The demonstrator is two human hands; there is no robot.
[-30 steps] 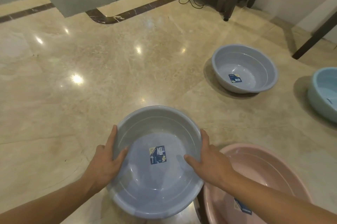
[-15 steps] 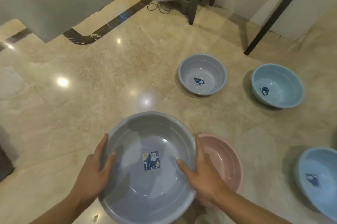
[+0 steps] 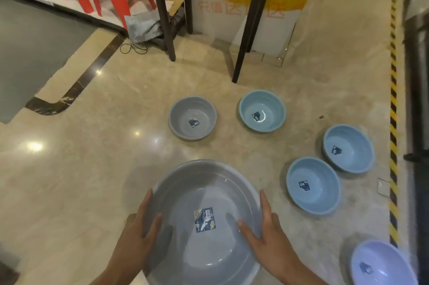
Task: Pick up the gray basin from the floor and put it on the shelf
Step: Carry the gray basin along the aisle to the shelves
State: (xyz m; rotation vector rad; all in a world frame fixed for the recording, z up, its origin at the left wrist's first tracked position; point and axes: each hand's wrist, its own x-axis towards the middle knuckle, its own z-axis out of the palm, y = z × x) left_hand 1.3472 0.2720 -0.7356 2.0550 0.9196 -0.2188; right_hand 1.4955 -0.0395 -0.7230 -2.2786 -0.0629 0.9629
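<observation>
Since half a second ago your view has risen and swung right: the pink basin that lay under your right wrist is gone from sight, and more blue basins and the black frame legs (image 3: 243,36) now show ahead. The gray basin (image 3: 204,222) rides with you, clear of the floor (image 3: 69,180).

You are in the carry step; the pick-up looks done. Your left hand (image 3: 137,238) clasps the basin's left rim, thumb inside the bowl and fingers outside the wall. Your right hand (image 3: 267,236) mirrors it on the right rim, thumb lying inside. Both hands are closed on the rim, and the basin sits level between them, its label (image 3: 205,219) facing up.

Next, you likely need to walk it toward the frame ahead, which may be the shelf, though no shelf board is clearly in view. Steer between the second gray basin (image 3: 192,117) and the nearest blue basin (image 3: 312,185) on the floor, and keep the rim level as you raise it.
</observation>
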